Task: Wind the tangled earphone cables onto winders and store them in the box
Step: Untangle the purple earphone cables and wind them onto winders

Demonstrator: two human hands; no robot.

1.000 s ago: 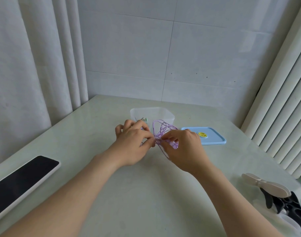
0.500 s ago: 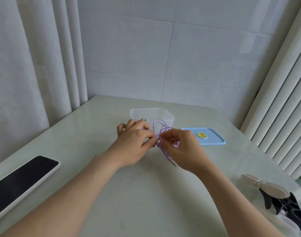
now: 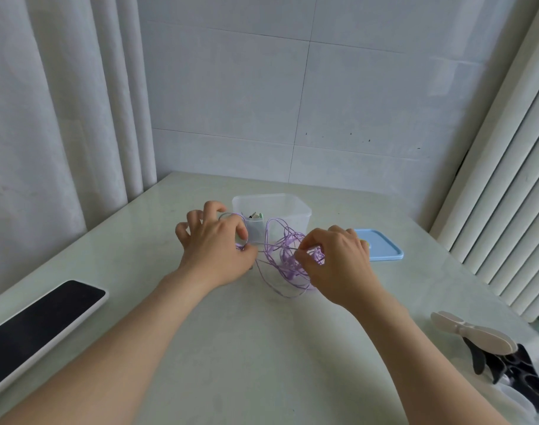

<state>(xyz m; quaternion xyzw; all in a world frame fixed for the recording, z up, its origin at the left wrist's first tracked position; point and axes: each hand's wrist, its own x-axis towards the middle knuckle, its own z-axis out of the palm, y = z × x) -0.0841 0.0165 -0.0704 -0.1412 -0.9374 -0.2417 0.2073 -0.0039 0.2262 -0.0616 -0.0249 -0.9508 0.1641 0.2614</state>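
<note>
A tangle of purple earphone cable (image 3: pixel 282 256) lies on the pale table (image 3: pixel 262 348) in front of a clear plastic box (image 3: pixel 292 207). My left hand (image 3: pixel 214 243) pinches a strand of the cable between thumb and forefinger, its other fingers spread. My right hand (image 3: pixel 335 259) pinches the tangle at its right side, fingers curled round the loops. A taut strand runs between the two hands. Inside the box sits a small item with a green part (image 3: pixel 256 215); I cannot tell what it is.
The box's blue lid (image 3: pixel 381 250) lies flat to the right of my right hand. A dark-screened phone in a white case (image 3: pixel 38 329) rests at the left edge. Beige winders and black ones (image 3: pixel 489 348) lie at the right front. Walls and curtains close in behind.
My hands have moved apart, left hand leftward and right hand rightward. The cable tangle is now pulled out between them, with more loops showing.
</note>
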